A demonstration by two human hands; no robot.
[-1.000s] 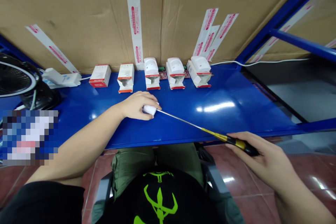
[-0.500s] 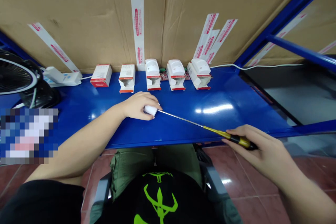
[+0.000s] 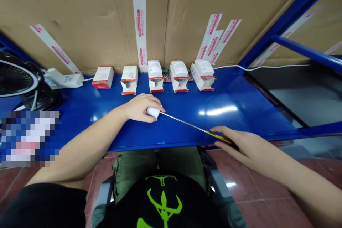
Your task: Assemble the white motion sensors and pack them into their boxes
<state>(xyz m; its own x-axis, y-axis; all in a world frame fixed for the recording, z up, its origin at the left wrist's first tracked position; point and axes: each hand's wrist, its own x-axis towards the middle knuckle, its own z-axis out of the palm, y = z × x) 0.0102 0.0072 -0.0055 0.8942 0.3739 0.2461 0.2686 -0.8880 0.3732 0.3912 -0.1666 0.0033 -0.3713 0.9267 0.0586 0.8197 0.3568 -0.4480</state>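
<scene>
Left hand [image 3: 143,108] is curled over a small, white, smooth block [image 3: 153,112], pinching it down on the shiny blue table [image 3: 221,94], near the middle. Right hand [image 3: 244,145], over by the near edge, has its fingers around the handle of a long screwdriver [image 3: 199,129] with a thin silver metal rod and a yellow and black handle. Most of the black end is hidden in the hand. The rod slants far and left, and its tip meets the right side of the block, by the left fingertips. I cannot tell if the tip goes in. On the far side, five red and white card boxes [image 3: 129,79] stand in a row. The one on the left is shut, and the next one is open at the front. The three on the right are open too, each with a white, rounded plastic case [image 3: 179,68] on top. Far left sits a black round fan [image 3: 16,74].
</scene>
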